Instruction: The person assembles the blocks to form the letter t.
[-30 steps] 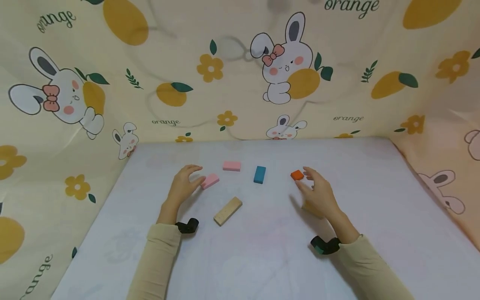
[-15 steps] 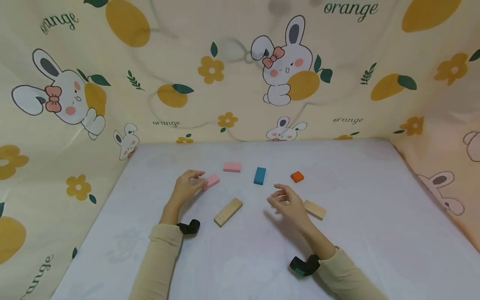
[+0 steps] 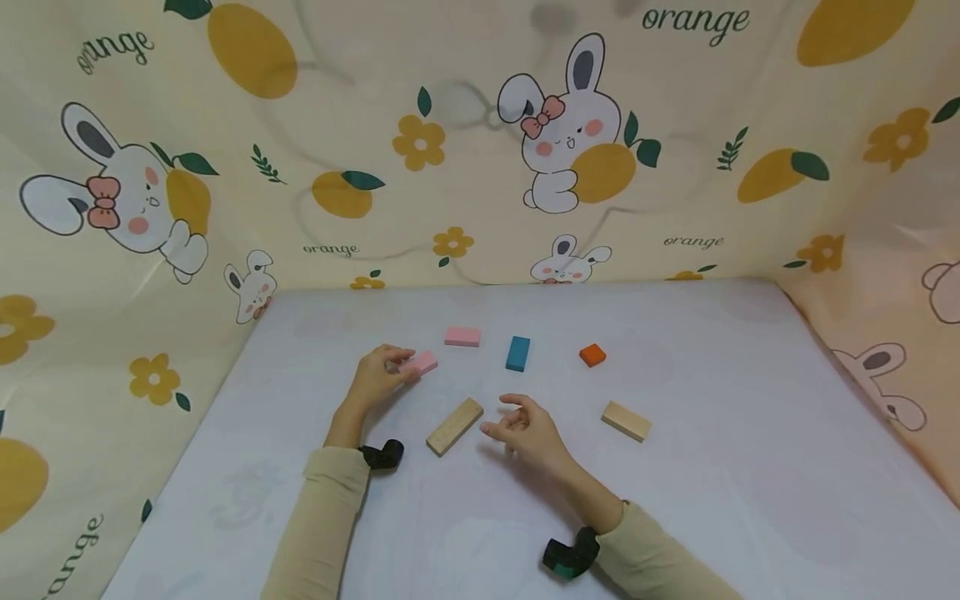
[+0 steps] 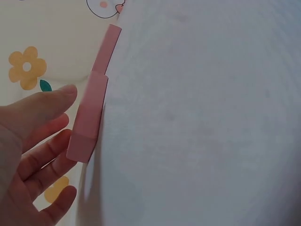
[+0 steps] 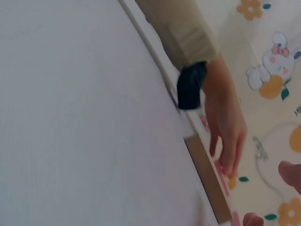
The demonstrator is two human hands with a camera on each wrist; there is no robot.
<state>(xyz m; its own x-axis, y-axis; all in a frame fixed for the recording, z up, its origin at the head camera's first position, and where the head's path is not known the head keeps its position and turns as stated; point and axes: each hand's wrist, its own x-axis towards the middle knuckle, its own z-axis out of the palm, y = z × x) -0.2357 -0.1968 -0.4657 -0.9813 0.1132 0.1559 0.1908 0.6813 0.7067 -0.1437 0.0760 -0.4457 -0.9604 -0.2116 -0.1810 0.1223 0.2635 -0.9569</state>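
My left hand (image 3: 378, 377) reaches to the left end of a pink block (image 3: 422, 363), with its fingertips right at that end. In the left wrist view the thumb and spread fingers (image 4: 47, 172) stand around the near end of this pink block (image 4: 89, 110). My right hand (image 3: 531, 433) hovers over the table, fingers loosely bent and holding nothing. Just left of its fingertips lies a plain wooden block (image 3: 454, 427). In the right wrist view this wooden block (image 5: 209, 181) lies before my left hand (image 5: 226, 125), and only fingertips of my right hand (image 5: 273, 197) show.
Farther back on the white table (image 3: 712, 483) lie a second pink block (image 3: 462, 337), a blue block (image 3: 517, 354) and a small orange block (image 3: 592, 355). Another wooden block (image 3: 626, 421) lies at the right. A printed cloth (image 3: 480, 200) rises behind the table and at its sides.
My right hand has moved left, from beside the orange block to near the left wooden block, uncovering the right wooden block. My left hand has shifted slightly right, closer onto the pink block.
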